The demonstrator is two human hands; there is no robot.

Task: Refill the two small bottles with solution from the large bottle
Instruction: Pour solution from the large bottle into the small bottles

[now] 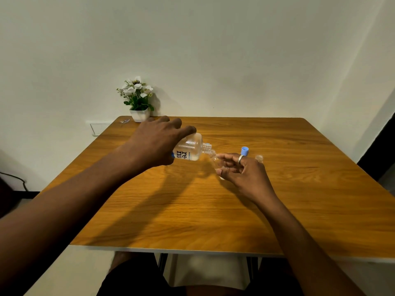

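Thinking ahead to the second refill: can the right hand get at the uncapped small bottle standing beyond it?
Probably, once freed: the standing small bottle sits just past the right hand with nothing between, but that hand grips the other small bottle.

A wood-grain surface [192, 210] stands against a plain pale wall [213, 50]. A white pot of white flowers [139, 97] sits at its far left corner, above a wall socket plate [99, 128]. The floor [70, 270] is pale.
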